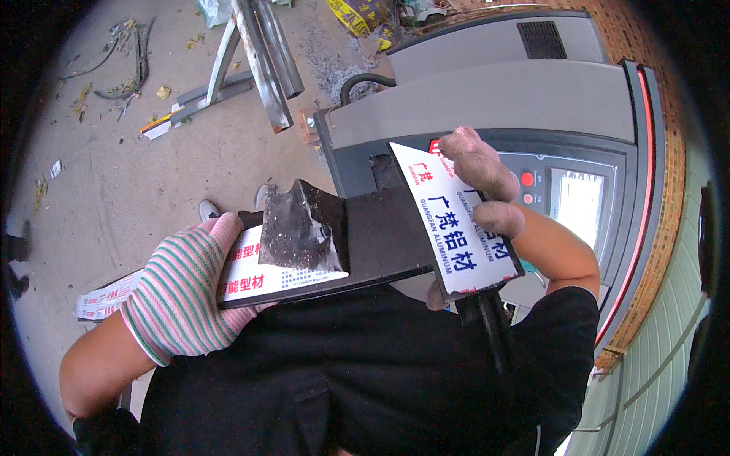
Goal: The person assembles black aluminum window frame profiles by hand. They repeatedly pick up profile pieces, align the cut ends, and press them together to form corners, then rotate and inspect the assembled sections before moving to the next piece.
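Note:
Across the front of my body lies a dark aluminium profile (380,235), raised off the floor. My left hand (186,289), in a pink, white and green striped glove, is closed round its left end, over white printed film. Beside those fingers a short dark piece (296,228) with crumpled, dusty clear film stands up from the profile. At the right end sits a slant-cut section (449,220) covered in white film with blue and red print. My right hand (487,175), its gloved fingertips soiled grey, grips this section by its far edge; part of that hand is hidden behind it.
A large grey machine (487,99) with a control panel (570,197), red buttons and a screen stands at the right. Metal lengths (262,61) lean at the back. Cable scraps (141,68) litter the concrete floor at far left. A film-covered strip (106,296) lies left of me.

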Tool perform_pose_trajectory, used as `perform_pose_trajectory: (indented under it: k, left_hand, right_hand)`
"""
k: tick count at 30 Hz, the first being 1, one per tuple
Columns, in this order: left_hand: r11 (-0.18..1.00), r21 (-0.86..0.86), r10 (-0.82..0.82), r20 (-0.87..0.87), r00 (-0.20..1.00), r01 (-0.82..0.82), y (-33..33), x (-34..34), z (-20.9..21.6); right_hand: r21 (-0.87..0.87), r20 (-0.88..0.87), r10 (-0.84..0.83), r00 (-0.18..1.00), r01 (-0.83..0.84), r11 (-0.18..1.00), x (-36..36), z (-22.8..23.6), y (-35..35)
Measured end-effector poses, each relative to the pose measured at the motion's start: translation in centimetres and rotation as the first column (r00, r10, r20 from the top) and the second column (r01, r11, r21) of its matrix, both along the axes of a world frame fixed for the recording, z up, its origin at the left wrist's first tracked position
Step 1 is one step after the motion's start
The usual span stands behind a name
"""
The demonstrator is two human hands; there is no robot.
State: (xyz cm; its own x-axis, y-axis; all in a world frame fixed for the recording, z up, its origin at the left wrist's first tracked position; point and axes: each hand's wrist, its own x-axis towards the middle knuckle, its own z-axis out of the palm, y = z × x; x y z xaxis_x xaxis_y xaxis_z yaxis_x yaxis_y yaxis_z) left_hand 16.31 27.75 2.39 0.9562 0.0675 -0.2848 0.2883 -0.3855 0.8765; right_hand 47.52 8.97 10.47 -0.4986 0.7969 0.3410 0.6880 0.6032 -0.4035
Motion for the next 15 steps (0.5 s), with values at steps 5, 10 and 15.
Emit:
perform_pose_trajectory:
  k: [5,10,15]
  left_hand:
    - [0.991,-0.133,0.019,-0.069,0.997,-0.028,0.6,0.9,0.2]
    - [0.962,-0.270,0.023,-0.107,0.994,-0.051,1.2,1.2,0.5]
    - [0.884,-0.452,0.085,-0.097,0.992,-0.120,1.9,1.4,0.1]
  right_hand:
    - [0.039,-0.100,-0.067,0.993,0.071,0.997,0.4,-1.5,1.8]
    - [0.004,-0.236,-0.108,0.966,0.112,0.994,1.2,-2.6,3.6]
    - [-0.038,-0.260,-0.020,0.965,0.010,0.999,1.8,-1.3,6.0]
